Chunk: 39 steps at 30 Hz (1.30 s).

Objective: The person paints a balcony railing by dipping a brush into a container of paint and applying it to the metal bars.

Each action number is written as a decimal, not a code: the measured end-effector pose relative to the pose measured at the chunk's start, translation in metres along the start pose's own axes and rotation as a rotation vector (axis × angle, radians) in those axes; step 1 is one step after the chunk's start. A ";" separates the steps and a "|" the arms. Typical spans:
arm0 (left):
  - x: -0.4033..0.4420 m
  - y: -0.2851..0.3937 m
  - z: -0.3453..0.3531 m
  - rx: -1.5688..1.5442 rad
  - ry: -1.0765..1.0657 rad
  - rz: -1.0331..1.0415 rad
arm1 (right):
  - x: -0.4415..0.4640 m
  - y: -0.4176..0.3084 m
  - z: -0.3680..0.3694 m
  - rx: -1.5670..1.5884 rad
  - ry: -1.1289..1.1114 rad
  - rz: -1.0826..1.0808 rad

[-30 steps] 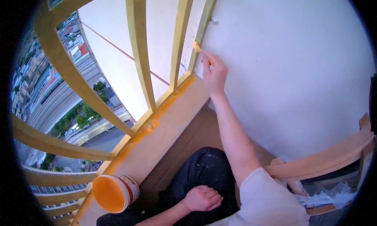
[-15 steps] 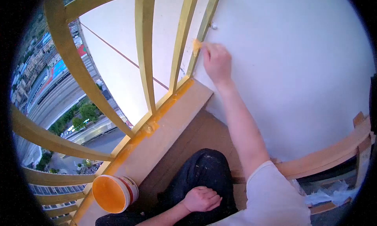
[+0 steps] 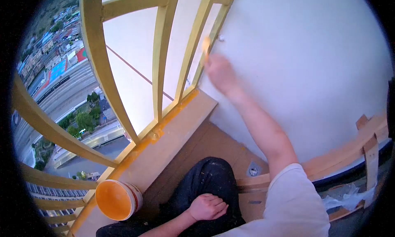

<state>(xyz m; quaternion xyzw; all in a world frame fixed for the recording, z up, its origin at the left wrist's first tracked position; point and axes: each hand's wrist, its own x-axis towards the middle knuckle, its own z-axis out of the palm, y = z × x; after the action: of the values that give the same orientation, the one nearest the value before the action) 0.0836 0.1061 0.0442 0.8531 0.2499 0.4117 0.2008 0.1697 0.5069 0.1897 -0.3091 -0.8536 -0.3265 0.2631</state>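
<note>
- Right hand [image 3: 222, 74]: raised in front of the white wall [image 3: 296, 72]. The grip is narrow, with the fingers closed around the lower part of a small brush. Motion blur hides the exact finger placement.
- Brush [image 3: 206, 45]: located at the railing post nearest the wall, with its orange-yellow head pointing up. Whether the head touches the post cannot be told.
- Left hand [image 3: 208, 207]: rests on the dark trousers [image 3: 214, 175]. The fingers are curled in and the grip is closed; whether the palm encloses anything cannot be told.
- Bucket [image 3: 118, 199]: positioned on the ledge [image 3: 177, 130], beside the railing [image 3: 158, 64]. The mouth is open and the inner wall is coated orange. Markings on the outer side are too small and angled to read.
- Ledge: carries an orange strip along the foot of the railing. A small round fitting [image 3: 154, 135] sits within this strip.
- Floor [image 3: 226, 142]: brown, located below the ledge. A small metal plate [image 3: 253, 169] with a round centre lies near the wall.
- Right side: a curved wooden piece [image 3: 345, 154] extends beside the sleeve, near crumpled clear plastic [image 3: 349, 199].
</note>
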 end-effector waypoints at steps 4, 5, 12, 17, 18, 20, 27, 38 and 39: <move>0.002 0.001 0.000 -0.015 0.030 -0.020 | -0.011 -0.026 0.003 0.333 -0.351 0.162; 0.002 0.002 0.000 -0.016 0.043 -0.013 | 0.002 -0.019 -0.004 0.337 -0.351 0.160; 0.003 0.001 -0.001 -0.005 0.040 0.001 | 0.041 0.020 -0.046 -0.061 0.292 0.024; 0.001 0.000 0.004 0.004 0.019 -0.002 | 0.010 -0.004 0.010 0.410 -0.174 0.242; 0.000 0.000 0.005 0.008 0.019 -0.003 | 0.020 0.005 0.002 0.411 -0.171 0.242; -0.001 -0.002 0.007 0.001 0.041 -0.002 | 0.048 0.032 -0.033 0.221 0.236 0.273; -0.002 -0.002 0.004 -0.007 0.021 -0.010 | 0.019 0.011 -0.007 0.112 0.015 -0.063; -0.001 -0.003 0.002 0.014 0.013 0.007 | 0.051 0.018 -0.055 0.022 -0.144 -0.154; -0.002 0.000 0.003 -0.003 0.030 0.009 | 0.061 0.023 -0.065 0.003 0.072 -0.073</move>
<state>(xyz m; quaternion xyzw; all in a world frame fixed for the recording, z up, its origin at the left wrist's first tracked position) 0.0846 0.1048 0.0411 0.8477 0.2483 0.4257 0.1964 0.1610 0.4956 0.2807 -0.2655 -0.8548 -0.3453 0.2822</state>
